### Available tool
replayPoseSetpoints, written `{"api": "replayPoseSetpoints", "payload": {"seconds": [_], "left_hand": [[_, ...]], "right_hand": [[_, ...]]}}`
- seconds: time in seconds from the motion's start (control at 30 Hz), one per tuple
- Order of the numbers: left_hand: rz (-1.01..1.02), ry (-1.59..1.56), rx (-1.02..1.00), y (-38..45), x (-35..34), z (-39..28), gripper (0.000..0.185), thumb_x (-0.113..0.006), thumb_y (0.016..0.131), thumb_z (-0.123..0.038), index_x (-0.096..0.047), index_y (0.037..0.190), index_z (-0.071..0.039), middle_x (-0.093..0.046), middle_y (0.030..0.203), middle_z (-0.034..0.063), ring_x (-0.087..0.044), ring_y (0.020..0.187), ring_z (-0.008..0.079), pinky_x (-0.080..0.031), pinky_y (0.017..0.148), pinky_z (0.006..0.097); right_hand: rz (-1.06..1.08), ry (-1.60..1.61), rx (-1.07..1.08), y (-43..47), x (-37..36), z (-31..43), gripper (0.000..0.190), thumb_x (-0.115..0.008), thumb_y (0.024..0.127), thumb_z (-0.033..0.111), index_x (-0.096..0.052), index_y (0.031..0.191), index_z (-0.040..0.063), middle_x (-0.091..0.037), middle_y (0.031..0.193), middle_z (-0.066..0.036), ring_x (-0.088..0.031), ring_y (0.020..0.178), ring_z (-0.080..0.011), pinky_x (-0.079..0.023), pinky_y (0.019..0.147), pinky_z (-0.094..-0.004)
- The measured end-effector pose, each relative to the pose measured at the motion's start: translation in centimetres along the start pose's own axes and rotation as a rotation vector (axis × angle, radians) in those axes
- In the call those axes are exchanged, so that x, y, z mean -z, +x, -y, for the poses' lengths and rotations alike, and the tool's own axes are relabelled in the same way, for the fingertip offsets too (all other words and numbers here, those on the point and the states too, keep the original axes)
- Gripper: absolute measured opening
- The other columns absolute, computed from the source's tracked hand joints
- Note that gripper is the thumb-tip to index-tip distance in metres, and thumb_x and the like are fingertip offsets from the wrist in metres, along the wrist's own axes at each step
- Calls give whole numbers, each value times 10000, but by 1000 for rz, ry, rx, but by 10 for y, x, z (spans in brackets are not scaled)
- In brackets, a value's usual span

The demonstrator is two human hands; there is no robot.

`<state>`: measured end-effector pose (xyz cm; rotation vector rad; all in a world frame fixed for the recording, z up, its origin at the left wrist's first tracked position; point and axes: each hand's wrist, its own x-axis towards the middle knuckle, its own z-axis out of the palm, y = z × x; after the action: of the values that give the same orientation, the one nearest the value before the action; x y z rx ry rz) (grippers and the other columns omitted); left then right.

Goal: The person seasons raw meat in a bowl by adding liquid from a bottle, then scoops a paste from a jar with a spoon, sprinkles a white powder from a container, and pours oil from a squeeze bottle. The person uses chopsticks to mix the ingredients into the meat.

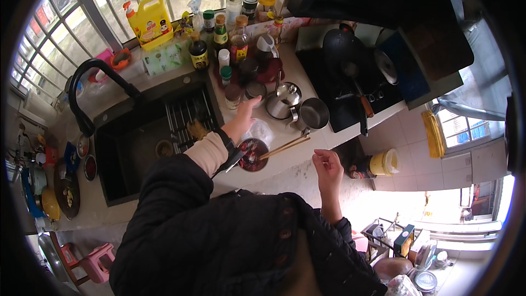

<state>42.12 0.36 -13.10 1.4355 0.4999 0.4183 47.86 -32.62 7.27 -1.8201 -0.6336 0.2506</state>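
Note:
My left hand (pixel 243 118) stretches over the counter, fingers extended towards a dark-lidded jar (pixel 255 89); whether the fingertips touch it I cannot tell. Below this hand sits a metal bowl (pixel 267 165) with dark red and pale food pieces (pixel 248 157) in it. A pair of wooden chopsticks (pixel 289 146) leans on its rim, pointing right. Behind the bowl lies a clear plastic bag (pixel 259 130). My right hand (pixel 330 168) hangs in the air right of the chopsticks, fingers loosely curled, and nothing shows in it.
A black sink (pixel 135 148) with a black faucet (pixel 92 65) lies left. Seasoning bottles (pixel 239 43) crowd the back. A lidded steel pot (pixel 283 100) and a small steel pan (pixel 314 114) stand near the stove (pixel 341 111), which carries a wok (pixel 339 45).

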Motion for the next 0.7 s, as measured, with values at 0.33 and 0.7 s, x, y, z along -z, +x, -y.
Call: {"api": "replayPoseSetpoints", "payload": {"seconds": [0.33, 0.7], "left_hand": [[-86, -375, 572, -46, -10, -103, 669, -716, 917, -328, -410, 1442, -47, -326, 1553, 129, -286, 1445, 354, -417, 1065, 550], [82, 588, 152, -160, 33, -139, 377, -647, 971, -336, -622, 1145, -2, -692, 1071, 135, -672, 980, 253, -520, 834, 341]], "right_hand": [[56, 93, -153, -3, -9, 3, 130, -731, 920, 87, -724, 1034, 25, -651, 886, 10, -551, 739, -46, -446, 652, -200], [219, 187, -148, 2, -33, 2, 176, -683, 974, 145, -722, 1082, 11, -679, 852, 19, -562, 741, -43, -447, 662, -198]]}}
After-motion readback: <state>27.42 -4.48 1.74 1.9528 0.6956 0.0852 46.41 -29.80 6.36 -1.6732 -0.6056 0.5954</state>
